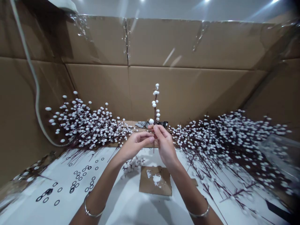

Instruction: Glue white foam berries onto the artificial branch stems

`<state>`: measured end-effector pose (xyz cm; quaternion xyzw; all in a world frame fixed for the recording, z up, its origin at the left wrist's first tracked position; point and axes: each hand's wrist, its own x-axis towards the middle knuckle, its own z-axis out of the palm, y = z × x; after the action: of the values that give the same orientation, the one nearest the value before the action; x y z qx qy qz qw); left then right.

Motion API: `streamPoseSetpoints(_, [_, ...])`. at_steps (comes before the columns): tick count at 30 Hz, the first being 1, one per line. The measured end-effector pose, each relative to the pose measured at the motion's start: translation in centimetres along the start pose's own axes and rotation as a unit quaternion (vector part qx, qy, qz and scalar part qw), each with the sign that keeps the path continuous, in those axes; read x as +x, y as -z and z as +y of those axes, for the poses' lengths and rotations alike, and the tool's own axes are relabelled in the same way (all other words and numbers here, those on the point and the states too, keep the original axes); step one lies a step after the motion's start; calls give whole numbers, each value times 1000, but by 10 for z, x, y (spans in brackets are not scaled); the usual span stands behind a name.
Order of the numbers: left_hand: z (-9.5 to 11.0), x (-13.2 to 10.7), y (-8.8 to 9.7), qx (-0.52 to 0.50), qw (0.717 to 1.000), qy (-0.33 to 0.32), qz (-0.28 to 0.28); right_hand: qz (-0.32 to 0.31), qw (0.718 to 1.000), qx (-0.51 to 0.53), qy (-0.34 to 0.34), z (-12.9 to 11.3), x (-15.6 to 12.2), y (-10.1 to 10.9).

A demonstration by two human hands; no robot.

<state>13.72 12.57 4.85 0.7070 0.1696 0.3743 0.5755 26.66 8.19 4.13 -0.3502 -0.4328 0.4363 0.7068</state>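
Observation:
An artificial berry stem [155, 104] with white berries on a dark stalk stands upright in front of me. My right hand [164, 140] pinches the stalk just below the lowest berries. My left hand [138, 142] is closed at the lower stalk, thumb and fingertips together against it. Whether the left fingertips also hold something small, I cannot make out. Below the hands lies a square of cardboard [143, 184] with white paste smeared on it. Small white berry sprigs [133, 164] rest on the table beyond my left forearm.
Piles of white berry stems lie at the left [89, 125] and right [222, 140]. Several black rings [77, 178] are scattered on the white table [122, 203]. Cardboard walls [197, 90] enclose the back and sides. A white cable [35, 81] hangs at the left.

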Motion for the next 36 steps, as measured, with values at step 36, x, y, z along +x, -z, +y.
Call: streamPoseSetpoints(36, [-102, 16, 49, 569, 781, 258, -1, 81, 993, -28, 78, -21, 7, 15])
